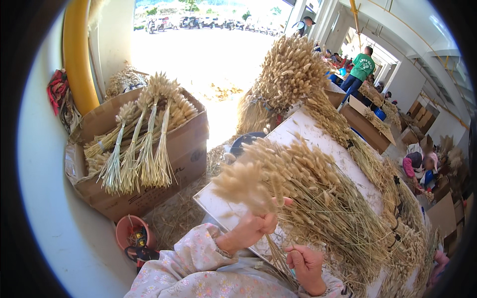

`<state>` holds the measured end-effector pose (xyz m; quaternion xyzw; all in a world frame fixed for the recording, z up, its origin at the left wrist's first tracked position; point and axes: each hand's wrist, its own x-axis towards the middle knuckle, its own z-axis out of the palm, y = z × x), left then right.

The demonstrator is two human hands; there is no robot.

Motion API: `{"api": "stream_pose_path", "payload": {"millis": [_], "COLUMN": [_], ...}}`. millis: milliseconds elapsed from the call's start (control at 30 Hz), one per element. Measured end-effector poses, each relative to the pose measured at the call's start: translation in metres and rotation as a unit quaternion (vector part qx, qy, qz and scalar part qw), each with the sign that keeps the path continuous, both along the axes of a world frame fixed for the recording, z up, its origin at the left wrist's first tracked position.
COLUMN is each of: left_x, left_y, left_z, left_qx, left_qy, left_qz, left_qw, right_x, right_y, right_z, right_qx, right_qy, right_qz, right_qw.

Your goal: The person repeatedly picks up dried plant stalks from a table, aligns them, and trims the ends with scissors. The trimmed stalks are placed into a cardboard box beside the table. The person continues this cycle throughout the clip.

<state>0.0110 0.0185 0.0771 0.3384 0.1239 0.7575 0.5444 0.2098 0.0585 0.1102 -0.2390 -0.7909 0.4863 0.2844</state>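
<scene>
My left hand (254,229) is closed around a small bunch of dried bunny-tail grass (243,186). Its fluffy tan heads fan out above the fist and are blurred. Below, the stems (278,256) slant down toward my right hand (306,267). That hand is curled closed beside the lower stems, and its grip is hidden from view. A large loose pile of the same grass (318,193) lies on the white tabletop (218,201) just right of my hands, heads toward the upper left.
At left stands a cardboard box (164,169) with tied bunches (144,141) draped over its edge. A pink bucket (134,233) with tools sits below. A big upright sheaf (290,74) is beyond the table; tied bundles (392,218) line its right side. Other people work farther back.
</scene>
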Motion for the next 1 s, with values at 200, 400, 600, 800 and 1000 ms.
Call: {"api": "stream_pose_path", "payload": {"millis": [200,400,600,800,1000], "left_x": [0.002,0.004,0.013,0.014,0.015], "left_y": [-0.002,-0.01,-0.016,-0.014,-0.012], "left_z": [0.008,0.005,0.006,0.004,0.004], "left_qx": [0.055,-0.029,-0.068,-0.045,0.004], "left_qy": [0.037,0.143,0.126,0.118,0.033], "left_qz": [-0.036,0.012,0.036,0.059,0.077], "left_qw": [0.997,0.989,0.989,0.99,0.996], "right_x": [-0.015,-0.024,-0.027,-0.029,-0.034], "right_y": [-0.004,-0.012,-0.013,-0.01,-0.006], "right_z": [0.004,0.006,-0.005,-0.01,-0.013], "right_qx": [0.036,0.11,0.196,0.41,0.382], "right_qy": [-0.041,-0.059,-0.056,-0.094,-0.015], "right_qz": [0.03,0.014,0.001,-0.014,-0.045], "right_qw": [0.998,0.992,0.979,0.907,0.923]}}
